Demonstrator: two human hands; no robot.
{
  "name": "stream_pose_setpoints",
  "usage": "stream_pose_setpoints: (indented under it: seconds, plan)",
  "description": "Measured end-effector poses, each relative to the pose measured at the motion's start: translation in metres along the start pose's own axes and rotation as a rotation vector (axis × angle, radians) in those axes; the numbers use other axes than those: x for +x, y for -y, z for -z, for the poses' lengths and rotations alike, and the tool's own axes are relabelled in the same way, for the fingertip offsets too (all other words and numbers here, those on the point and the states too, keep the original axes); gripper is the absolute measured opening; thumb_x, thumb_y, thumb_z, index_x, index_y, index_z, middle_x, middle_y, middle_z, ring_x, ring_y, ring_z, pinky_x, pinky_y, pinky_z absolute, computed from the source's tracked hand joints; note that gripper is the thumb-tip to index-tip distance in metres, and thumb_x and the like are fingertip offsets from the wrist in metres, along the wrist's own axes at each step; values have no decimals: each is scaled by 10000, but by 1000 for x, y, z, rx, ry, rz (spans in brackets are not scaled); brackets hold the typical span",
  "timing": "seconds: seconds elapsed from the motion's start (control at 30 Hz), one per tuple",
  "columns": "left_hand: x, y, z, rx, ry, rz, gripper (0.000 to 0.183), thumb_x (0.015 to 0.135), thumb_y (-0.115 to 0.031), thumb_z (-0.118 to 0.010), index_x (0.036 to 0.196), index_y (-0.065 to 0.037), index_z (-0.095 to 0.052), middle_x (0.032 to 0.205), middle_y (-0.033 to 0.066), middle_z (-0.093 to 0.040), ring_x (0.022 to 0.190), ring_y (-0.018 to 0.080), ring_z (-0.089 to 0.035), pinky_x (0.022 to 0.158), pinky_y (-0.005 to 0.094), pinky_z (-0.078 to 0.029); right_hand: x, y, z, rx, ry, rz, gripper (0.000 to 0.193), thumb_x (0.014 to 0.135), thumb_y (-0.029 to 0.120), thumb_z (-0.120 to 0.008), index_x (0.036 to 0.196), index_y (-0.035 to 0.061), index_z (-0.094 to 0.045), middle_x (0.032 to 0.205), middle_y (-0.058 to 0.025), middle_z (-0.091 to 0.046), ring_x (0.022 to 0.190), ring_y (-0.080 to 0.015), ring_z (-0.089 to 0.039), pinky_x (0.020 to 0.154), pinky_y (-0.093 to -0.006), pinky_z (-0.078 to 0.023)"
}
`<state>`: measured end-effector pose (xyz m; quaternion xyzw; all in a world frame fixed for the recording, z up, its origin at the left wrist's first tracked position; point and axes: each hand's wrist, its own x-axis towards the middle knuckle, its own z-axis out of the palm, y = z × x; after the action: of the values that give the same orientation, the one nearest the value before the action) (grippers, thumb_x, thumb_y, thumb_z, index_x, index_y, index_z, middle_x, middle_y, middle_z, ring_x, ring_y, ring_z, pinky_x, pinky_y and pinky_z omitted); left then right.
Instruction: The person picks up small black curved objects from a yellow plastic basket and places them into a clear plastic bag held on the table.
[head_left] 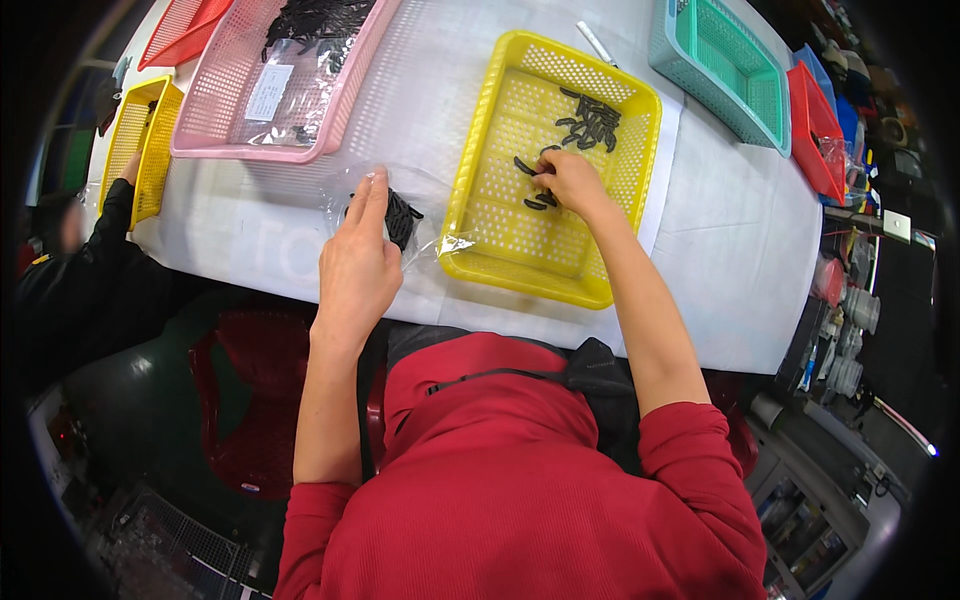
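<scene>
My right hand (572,182) reaches into a yellow perforated plastic basket (472,160), its fingertips pinched together on small black curved pieces. More black pieces (592,122) lie in a loose pile toward the basket's far side, and a few rest right by my fingers. To the left of the basket, my left hand (360,255) rests on a clear plastic bag (425,262) with its fingers stretched out. Beside those fingers, a cluster of black pieces (400,218) shows in the bag. The palm hides part of the bag.
A pink basket (240,152) with bagged black pieces stands at far left. Near it, a person's hand (131,168) touches a smaller yellow basket (152,205). Teal baskets (725,115) and a red one (822,170) line the right. A white pen-like stick (597,43) lies behind the yellow basket.
</scene>
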<state>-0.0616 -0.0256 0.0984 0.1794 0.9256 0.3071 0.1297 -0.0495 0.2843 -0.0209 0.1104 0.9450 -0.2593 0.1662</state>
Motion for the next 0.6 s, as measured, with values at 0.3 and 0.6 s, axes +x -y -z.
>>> stream_pose_setpoints:
  seconds: [0.3, 0.6]
  plan:
    - [-1, -1, 1, 37, 6, -24, 678, 729, 64, -495, 1389, 11, -349, 1361, 266, -432, 996, 418, -587, 794, 456, -497, 12, 24, -21, -81, -139, -101, 257, 733, 181, -752, 924, 57, -632, 907, -122, -671, 894, -293, -632, 765, -405, -489]
    - [0, -4, 0, 28, -12, 13, 676, 730, 78, -474, 1391, -23, -375, 1363, 245, -443, 1062, 410, -559, 855, 417, -466, -32, 92, 11, 625, -299, 75, 199, 751, 110, -750, 889, 34, -629, 781, -36, -645, 686, -108, -585, 625, -254, -471]
